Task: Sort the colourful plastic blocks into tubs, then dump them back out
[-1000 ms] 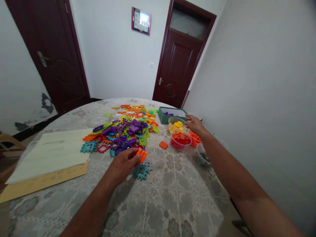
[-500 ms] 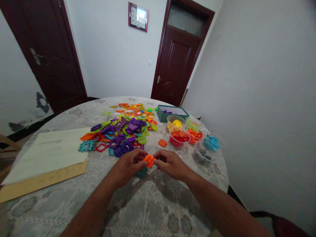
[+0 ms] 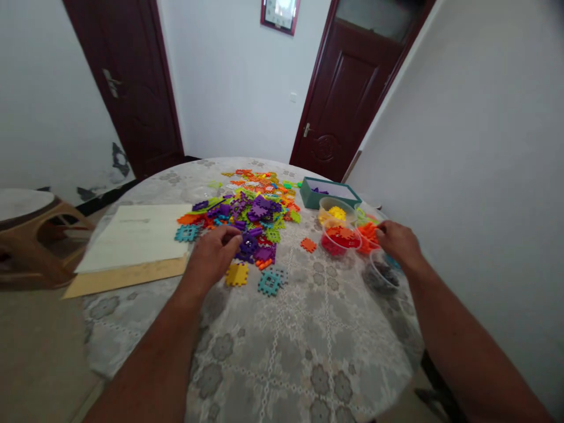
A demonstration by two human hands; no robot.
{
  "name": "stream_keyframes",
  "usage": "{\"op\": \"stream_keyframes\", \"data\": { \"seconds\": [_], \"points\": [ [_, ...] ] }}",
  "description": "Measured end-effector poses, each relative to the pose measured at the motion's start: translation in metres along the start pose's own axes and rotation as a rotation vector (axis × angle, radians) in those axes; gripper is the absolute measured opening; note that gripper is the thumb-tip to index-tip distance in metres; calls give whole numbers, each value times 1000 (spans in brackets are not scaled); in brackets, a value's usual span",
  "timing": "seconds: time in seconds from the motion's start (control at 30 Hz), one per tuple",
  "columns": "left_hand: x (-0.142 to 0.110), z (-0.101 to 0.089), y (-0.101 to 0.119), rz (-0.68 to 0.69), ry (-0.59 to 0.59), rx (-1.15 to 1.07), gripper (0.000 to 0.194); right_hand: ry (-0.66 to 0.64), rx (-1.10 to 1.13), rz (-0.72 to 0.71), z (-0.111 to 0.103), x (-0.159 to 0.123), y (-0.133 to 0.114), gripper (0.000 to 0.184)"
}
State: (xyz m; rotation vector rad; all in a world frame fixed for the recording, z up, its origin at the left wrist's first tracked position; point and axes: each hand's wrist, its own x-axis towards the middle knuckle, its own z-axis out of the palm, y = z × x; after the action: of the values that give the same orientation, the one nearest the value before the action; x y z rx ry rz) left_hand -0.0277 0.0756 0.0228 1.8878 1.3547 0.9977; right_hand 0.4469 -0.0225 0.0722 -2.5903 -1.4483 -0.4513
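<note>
Orange pieces (image 3: 369, 232): holding right hand (image 3: 400, 241) at tub (image 3: 365, 249), best clearing its rim, left hand (image 3: 214, 249) near purple pieces (image 3: 248, 243), leaving fingers' grip unclear on both.

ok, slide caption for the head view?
Left hand by a colourful heap of pieces, right hand at a tub of orange pieces.

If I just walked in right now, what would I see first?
Probably the bright heap of purple, green and orange pieces on the table, with the left hand at its near edge. Next, perhaps, the clear tubs to its right, with the right hand at one of them. A yellow piece and a teal piece stand out in front of the heap.
</note>
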Motion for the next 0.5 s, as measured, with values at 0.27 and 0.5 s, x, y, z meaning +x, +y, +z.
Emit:
{"op": "stream_keyframes", "data": {
  "seconds": [0.27,0.5],
  "points": [
    [-3,-20,-16,54,-121,194,25,84,9,-49,11,-13,-18,39],
    [-19,-11,-18,158,-322,428,34,-294,618,-676,16,-120,-149,34]
  ]
}}
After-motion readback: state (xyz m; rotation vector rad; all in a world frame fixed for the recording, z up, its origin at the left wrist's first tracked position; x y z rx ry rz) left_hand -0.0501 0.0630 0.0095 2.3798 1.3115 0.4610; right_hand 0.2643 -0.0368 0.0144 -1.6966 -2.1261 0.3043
